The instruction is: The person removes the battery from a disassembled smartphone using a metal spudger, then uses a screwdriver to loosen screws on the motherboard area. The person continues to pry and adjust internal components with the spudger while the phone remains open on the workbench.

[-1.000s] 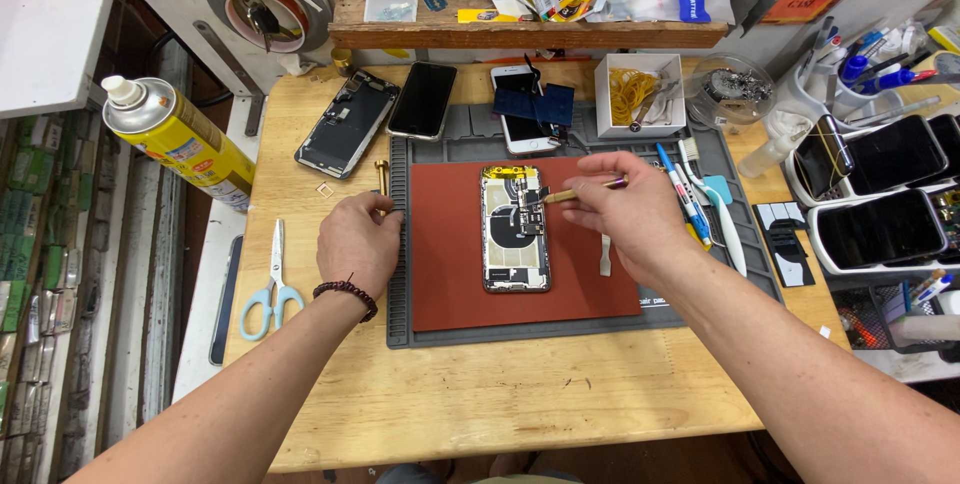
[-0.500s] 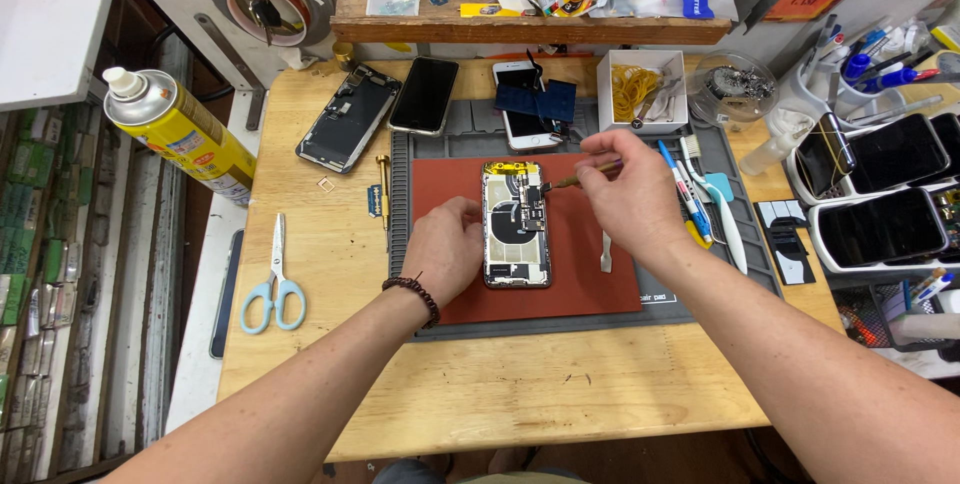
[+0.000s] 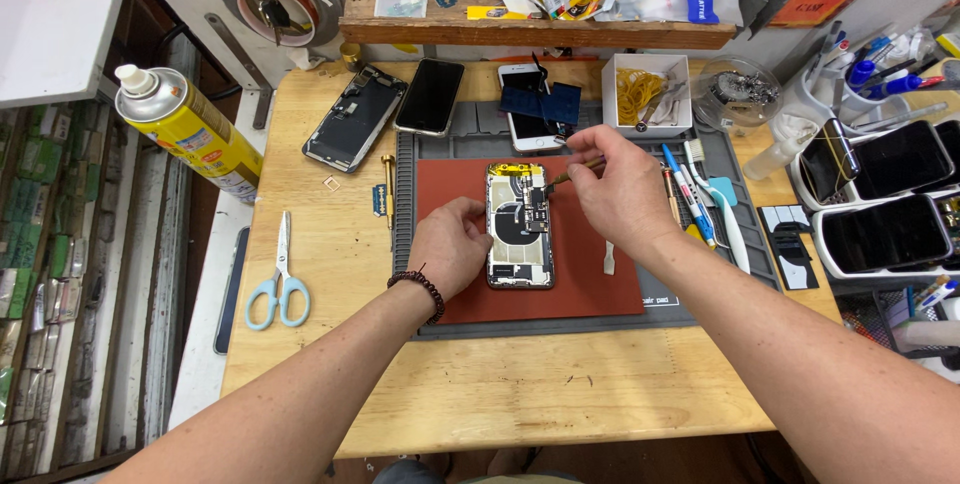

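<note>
My left hand (image 3: 455, 244) is loosely curled, its fingers pressed to the left edge of the opened phone (image 3: 520, 227), which lies on the red mat (image 3: 590, 274) at the middle of the bench. My right hand (image 3: 615, 184) is pinched narrow around a thin tool (image 3: 578, 170). I cannot make out its tip against the phone's upper right. The phone's long axis runs near to far, top end away from me.

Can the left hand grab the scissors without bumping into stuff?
Probably yes. The left hand rests by the opened phone, and only bare wooden table lies between it and the scissors.
</note>
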A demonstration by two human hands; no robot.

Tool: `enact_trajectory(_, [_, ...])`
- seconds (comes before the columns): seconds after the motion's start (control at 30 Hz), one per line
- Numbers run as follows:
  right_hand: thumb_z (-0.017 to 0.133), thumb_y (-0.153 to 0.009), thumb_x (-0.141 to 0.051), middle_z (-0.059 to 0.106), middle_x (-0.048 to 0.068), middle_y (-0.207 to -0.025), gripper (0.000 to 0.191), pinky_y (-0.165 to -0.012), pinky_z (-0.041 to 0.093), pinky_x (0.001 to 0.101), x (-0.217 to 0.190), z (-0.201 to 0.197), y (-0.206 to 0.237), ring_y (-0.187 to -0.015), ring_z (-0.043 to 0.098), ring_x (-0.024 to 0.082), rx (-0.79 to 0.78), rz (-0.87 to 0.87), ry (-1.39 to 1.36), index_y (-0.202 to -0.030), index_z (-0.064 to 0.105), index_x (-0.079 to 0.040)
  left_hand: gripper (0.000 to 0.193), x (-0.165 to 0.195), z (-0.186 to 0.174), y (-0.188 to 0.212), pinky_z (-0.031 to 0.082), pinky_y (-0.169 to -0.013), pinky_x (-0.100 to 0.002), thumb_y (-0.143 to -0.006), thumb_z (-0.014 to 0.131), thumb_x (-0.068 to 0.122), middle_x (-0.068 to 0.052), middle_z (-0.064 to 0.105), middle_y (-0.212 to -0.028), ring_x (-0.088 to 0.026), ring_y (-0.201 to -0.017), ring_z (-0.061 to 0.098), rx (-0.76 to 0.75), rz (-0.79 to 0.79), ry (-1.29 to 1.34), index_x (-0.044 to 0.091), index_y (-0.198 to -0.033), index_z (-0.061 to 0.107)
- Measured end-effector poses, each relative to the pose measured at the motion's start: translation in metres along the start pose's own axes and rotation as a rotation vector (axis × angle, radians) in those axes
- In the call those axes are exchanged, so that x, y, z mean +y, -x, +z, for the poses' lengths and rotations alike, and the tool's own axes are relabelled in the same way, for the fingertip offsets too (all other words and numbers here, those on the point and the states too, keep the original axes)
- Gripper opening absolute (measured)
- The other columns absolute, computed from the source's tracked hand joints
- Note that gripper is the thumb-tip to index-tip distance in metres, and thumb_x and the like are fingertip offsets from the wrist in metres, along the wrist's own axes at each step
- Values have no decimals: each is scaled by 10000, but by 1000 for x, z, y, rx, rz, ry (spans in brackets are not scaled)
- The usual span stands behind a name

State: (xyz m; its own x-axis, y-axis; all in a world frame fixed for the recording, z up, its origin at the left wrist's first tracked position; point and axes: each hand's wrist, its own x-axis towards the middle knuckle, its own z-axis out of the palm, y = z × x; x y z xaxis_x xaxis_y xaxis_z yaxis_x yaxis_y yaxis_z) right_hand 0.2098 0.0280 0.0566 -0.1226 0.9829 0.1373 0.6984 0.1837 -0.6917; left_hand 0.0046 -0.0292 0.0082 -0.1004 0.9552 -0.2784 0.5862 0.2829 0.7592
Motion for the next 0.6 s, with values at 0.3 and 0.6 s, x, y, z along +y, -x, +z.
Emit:
enact_trajectory(0.3, [669,-914,-90,762,69,-988,223,-801,578,358,-4,3,-1,-913,742,213,-27,9,41,-1136,673,-75,413,3,0,1,589,-837,-330,-854,718,80,-76,750,-942,-191,-878,733,3,-10,-10,90,-1265,677])
enact_trajectory(0.6, [667,-914,-98,762,68,-996,236,-804,576,371,-6,1,-2,-911,738,225,-43,47,75,-1149,676,-83,418,7,-3,3,590,-831,-324,-865,714,82,-67,746,-945,-188,-879,732,-20,-41,-10,100,-1280,667])
